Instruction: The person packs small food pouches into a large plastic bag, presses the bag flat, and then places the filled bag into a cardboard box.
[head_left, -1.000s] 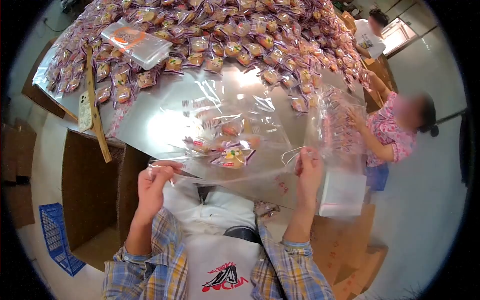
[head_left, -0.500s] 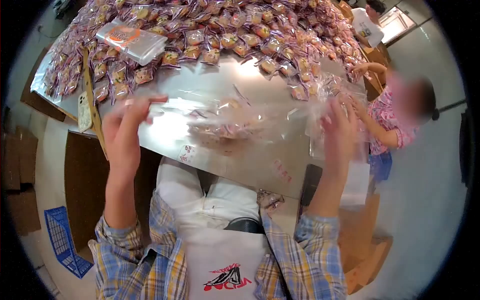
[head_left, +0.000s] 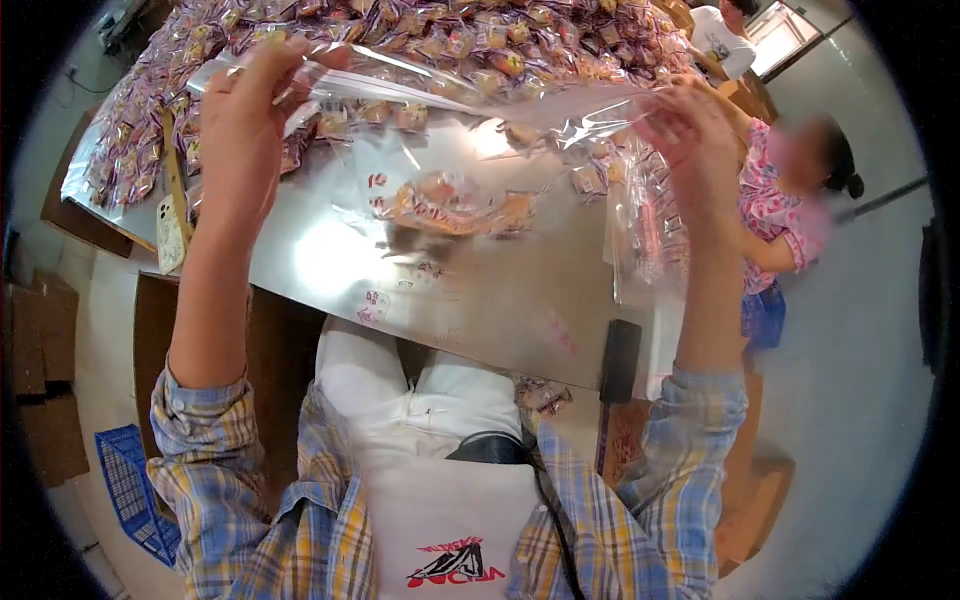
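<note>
A clear plastic bag (head_left: 400,150) is stretched between my two hands above the metal table (head_left: 500,300). Its upper edge is pulled wide, with my left hand (head_left: 255,100) closed on the left end and my right hand (head_left: 690,130) closed on the right end. Low in the bag, orange-coloured shapes (head_left: 450,208) show through the film, blurred by glare. Behind my left hand lies a stack of folded clear bags (head_left: 215,75), mostly covered by it. More clear film (head_left: 640,230) hangs or lies by my right forearm.
Small wrapped snacks (head_left: 470,45) cover the far side of the table. A phone (head_left: 172,232) lies at the left edge. Someone in a pink patterned top (head_left: 775,200) works at the right; another person (head_left: 722,40) stands farther back. A blue crate (head_left: 135,490) is on the floor.
Both my hands have moved up and away from me, lifting the bag higher over the table. The bag's edge is now drawn out between them. The person at right has shifted slightly.
</note>
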